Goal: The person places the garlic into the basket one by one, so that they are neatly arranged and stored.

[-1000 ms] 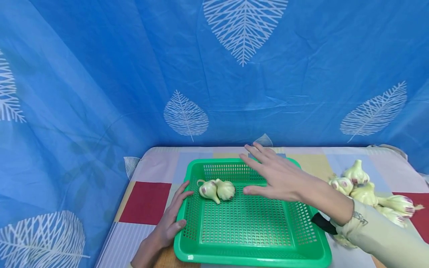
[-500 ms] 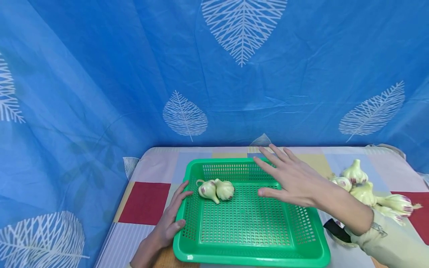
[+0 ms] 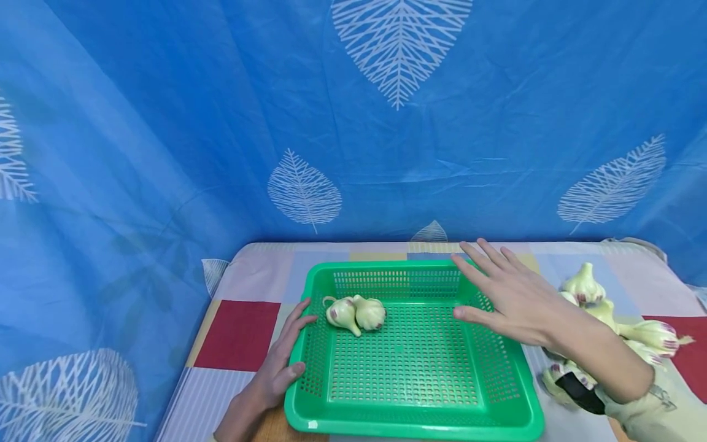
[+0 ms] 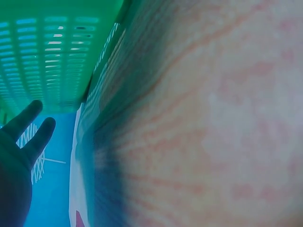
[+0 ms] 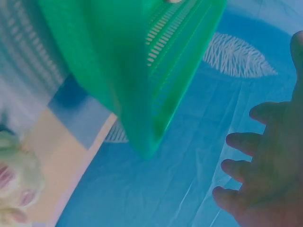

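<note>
A green plastic basket (image 3: pixel 409 423) with slotted walls stands at the front of the table. Inside it, near the left wall, two garlic bulbs (image 3: pixel 356 314) lie side by side. My left hand (image 3: pixel 278 362) rests at the basket's left rim, fingertips on the edge; in the left wrist view its fingers (image 4: pixel 33 137) extend beside the slotted wall. Over the basket's right side my right hand (image 3: pixel 510 301) hovers with fingers spread and nothing in it. The right wrist view shows those fingers (image 5: pixel 241 144) apart from the basket.
A pile of garlic bulbs (image 3: pixel 654 334) lies to the basket's right, partly hidden behind the right forearm. A black strap (image 3: pixel 580 393) is at that wrist. Patchwork cloth (image 3: pixel 237 334) covers the table, and a blue curtain (image 3: pixel 486 123) hangs behind it.
My right hand has moved to the right, from over the basket's middle to its right side, fingers still spread. The left hand, the basket and its two bulbs have stayed in place.
</note>
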`<act>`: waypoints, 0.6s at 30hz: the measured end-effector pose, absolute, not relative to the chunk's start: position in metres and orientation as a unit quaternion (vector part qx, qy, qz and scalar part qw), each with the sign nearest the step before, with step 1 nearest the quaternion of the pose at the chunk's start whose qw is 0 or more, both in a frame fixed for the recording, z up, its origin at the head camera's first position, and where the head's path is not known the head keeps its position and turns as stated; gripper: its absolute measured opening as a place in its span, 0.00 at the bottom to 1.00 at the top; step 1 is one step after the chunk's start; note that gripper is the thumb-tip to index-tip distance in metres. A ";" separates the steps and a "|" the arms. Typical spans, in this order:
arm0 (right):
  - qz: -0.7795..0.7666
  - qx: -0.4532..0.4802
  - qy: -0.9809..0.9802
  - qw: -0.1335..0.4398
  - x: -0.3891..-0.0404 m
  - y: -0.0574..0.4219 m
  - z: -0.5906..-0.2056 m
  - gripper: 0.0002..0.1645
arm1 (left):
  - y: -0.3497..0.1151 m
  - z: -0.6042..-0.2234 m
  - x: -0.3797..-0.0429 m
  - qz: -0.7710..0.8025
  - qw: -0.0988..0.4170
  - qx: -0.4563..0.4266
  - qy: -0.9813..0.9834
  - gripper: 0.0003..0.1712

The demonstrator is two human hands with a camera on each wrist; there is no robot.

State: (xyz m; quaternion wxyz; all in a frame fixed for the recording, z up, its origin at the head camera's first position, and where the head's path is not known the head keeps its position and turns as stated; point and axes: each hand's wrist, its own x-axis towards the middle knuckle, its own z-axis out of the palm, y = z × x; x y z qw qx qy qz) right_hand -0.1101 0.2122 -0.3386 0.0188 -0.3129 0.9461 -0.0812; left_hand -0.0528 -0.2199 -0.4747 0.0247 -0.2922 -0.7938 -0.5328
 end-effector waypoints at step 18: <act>-0.113 -0.232 0.966 -0.005 -0.080 0.288 -0.370 0.55 | -0.220 -0.480 -0.054 -0.542 0.022 -0.296 -0.786 0.38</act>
